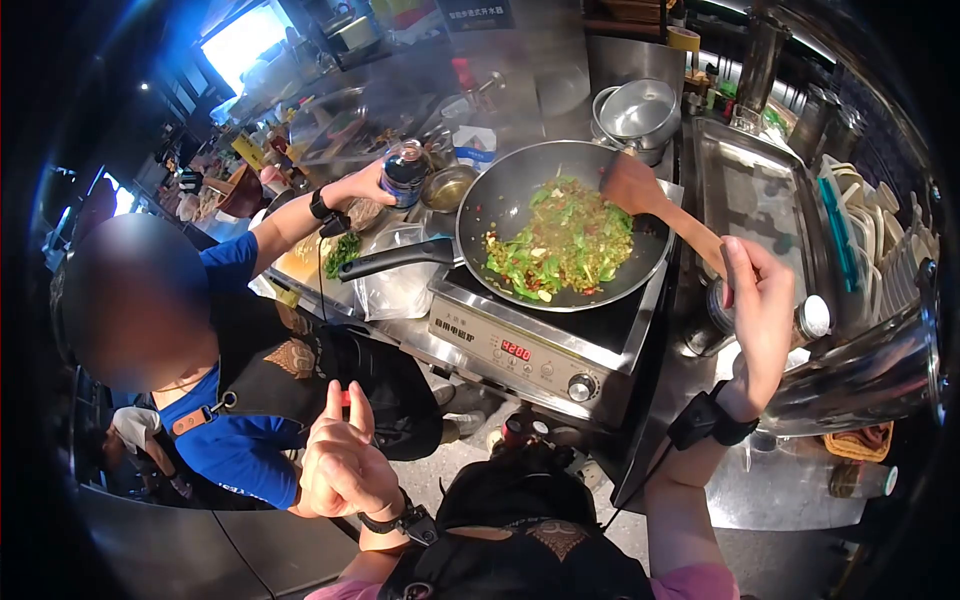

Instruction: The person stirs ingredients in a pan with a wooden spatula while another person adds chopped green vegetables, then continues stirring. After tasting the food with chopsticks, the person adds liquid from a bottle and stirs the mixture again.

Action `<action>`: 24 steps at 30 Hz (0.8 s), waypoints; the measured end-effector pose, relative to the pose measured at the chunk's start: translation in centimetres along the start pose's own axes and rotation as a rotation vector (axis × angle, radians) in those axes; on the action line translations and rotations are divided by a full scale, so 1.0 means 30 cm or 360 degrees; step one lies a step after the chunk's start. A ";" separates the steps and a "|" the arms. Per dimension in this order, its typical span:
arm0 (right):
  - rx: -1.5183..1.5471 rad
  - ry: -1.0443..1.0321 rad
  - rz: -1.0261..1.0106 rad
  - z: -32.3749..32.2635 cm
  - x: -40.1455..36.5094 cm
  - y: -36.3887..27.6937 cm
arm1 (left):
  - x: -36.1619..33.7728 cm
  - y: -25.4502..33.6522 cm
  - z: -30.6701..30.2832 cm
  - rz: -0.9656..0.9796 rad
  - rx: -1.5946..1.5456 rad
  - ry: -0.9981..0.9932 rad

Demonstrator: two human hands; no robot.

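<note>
My right hand (pixel 757 315) is closed round the handle of a wooden spatula (pixel 640 190). The spatula's broad blade rests at the upper right rim of a dark wok (pixel 510 165). Chopped greens with red bits and pale pieces (pixel 560 245) lie in the wok. The wok stands on an induction cooker (pixel 505 345) with a lit red display, its black handle (pixel 395 258) pointing left. My left hand (pixel 350 470) is raised away from the wok, in front of a co-worker. A small red thing (pixel 346 398) shows between its fingertips, too small to name.
A co-worker in a blue shirt (pixel 240 460) stands at the left, one hand holding a dark bottle (pixel 404 175) beside the wok. Metal pots (pixel 640 108) stand behind it. A metal tray (pixel 755 190) and stacked dishes (pixel 870 220) are at the right.
</note>
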State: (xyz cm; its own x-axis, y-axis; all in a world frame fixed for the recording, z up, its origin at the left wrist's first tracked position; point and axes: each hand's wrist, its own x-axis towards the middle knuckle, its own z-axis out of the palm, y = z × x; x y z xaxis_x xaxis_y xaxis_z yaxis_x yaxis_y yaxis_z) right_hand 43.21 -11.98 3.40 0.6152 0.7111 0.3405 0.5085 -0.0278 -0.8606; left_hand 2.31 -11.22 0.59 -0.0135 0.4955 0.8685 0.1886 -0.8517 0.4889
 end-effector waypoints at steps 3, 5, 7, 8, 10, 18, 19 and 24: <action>-0.0005 -0.0002 0.0006 -0.002 -0.001 -0.003 | -0.004 0.019 0.016 -0.0043 -0.0012 -0.0004; 0.0014 -0.0004 0.0013 0.006 -0.001 -0.003 | -0.016 0.007 -0.027 -0.0101 -0.0014 -0.0105; 0.0074 -0.0009 0.0026 0.009 0.004 0.015 | -0.013 0.008 -0.040 -0.0057 -0.0020 -0.0172; 0.0069 -0.0019 0.0026 0.011 0.007 0.018 | -0.010 0.009 -0.044 -0.0035 -0.0024 -0.0205; 0.0050 -0.0027 0.0030 0.009 0.009 0.021 | -0.021 -0.016 -0.099 0.0049 0.0002 -0.0333; 0.0014 -0.0032 0.0002 0.013 0.007 0.000 | -0.015 -0.024 -0.025 0.0065 0.0030 -0.0014; 0.0009 -0.0030 -0.0002 0.013 0.007 0.002 | -0.046 -0.020 -0.011 -0.0094 -0.0141 0.0155; 0.0006 -0.0032 -0.0001 0.013 0.008 0.004 | 0.001 0.015 0.032 -0.0031 0.0008 0.0213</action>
State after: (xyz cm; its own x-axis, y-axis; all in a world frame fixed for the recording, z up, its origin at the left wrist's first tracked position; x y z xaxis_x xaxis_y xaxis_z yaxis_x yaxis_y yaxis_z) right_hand 43.18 -11.55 3.22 0.6028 0.7249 0.3335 0.5067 -0.0248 -0.8618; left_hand 3.33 -11.43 0.77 -0.1483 0.4846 0.8621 0.1916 -0.8411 0.5058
